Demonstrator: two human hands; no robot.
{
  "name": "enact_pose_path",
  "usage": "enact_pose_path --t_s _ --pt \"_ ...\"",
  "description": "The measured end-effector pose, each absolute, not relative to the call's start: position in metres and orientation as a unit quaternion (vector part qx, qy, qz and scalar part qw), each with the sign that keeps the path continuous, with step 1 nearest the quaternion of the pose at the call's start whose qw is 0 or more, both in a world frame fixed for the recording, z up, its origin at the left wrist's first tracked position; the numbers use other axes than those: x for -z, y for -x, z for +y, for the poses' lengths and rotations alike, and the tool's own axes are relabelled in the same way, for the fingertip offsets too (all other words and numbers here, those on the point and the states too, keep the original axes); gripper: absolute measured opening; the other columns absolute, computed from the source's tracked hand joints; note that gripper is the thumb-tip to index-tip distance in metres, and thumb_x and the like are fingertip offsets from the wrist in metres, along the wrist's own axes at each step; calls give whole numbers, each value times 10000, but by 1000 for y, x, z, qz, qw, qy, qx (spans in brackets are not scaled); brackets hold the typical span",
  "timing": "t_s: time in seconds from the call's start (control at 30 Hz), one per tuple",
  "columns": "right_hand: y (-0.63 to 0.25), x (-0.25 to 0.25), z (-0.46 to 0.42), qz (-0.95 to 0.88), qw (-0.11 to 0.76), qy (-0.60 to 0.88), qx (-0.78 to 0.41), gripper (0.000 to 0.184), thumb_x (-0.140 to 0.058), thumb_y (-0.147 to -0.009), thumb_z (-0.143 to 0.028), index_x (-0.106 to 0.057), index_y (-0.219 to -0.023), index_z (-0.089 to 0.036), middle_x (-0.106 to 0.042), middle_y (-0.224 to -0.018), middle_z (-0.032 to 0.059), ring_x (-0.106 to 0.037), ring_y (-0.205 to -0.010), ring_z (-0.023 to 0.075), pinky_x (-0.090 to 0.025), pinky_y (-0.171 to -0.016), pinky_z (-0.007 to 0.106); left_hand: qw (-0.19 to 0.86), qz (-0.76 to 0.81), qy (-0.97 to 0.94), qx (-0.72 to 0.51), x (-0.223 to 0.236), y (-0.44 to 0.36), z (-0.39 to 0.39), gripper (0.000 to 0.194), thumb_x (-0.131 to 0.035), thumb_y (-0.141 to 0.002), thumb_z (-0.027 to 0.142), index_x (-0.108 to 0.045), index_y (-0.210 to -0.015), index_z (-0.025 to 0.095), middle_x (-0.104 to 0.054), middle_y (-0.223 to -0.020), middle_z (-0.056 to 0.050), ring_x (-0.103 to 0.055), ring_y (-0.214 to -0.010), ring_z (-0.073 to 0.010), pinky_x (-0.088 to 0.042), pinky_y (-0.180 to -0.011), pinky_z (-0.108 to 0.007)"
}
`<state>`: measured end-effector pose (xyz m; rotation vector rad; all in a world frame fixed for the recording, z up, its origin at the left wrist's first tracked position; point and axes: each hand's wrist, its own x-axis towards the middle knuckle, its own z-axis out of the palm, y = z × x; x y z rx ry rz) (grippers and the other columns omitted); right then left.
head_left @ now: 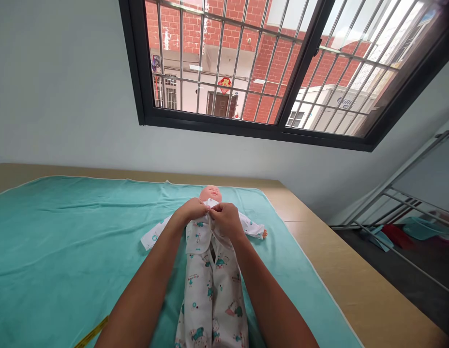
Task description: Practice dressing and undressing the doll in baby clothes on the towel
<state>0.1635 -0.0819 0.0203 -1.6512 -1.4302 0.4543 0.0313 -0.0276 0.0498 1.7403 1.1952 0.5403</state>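
Observation:
A baby doll lies on its back with its head toward the wall. It wears a white printed baby romper, whose front is partly parted down the middle. Its sleeves stretch out to both sides, and a small doll hand shows at the right cuff. My left hand pinches the romper's front edge just below the doll's chin. Close beside it, my right hand pinches the other side of the front opening. Whatever fastener may be between the fingertips is too small to make out.
A turquoise blanket covers most of the wooden table. A yellow tape strip lies by my left forearm. Behind the table is a wall with a barred window. A metal rack stands to the right.

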Motion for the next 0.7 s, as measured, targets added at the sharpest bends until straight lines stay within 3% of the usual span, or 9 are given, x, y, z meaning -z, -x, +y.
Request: enact_pose_path --t_s 0.17,0.33,0.47,0.7 --pt "-166 -20 -82 -597 417 659 -186 223 -543 -727 -245 -697 -614 -129 -571 -525 0 -462 -545 102 -289 -527 229 476 503 -690 -212 -51 -34 -30 201 -575 -668 189 -446 -515 181 -415 -517 37 -343 -532 -101 -275 -493 -238" --pt "-179 -26 -83 -626 364 644 -248 253 -547 -768 -312 -721 -730 -132 -530 -544 -29 -435 -540 91 -290 -514 214 489 484 -691 -221 -53 -35 -30 218 -570 -707 244 -453 -535 176 -411 -527 45 -347 -539 -99 -284 -513 -234" --pt "-188 -34 -100 -639 348 638 -253 238 -596 -786 -347 -730 -882 -176 -634 -699 -14 -522 -616 109 -369 -573 216 496 459 -703 -222 -52 -30 -35 226 -565 -727 261 -466 -541 177 -384 -507 60 -331 -517 -93 -263 -509 -231" --pt "-169 -18 -136 -656 343 663 -113 118 -614 -787 -232 -714 -798 -172 -675 -802 49 -580 -758 158 -400 -690 253 381 453 -767 -246 -25 -14 -67 191 -602 -775 331 -688 -780 161 -687 -746 -19 -596 -710 -175 -393 -629 -247"
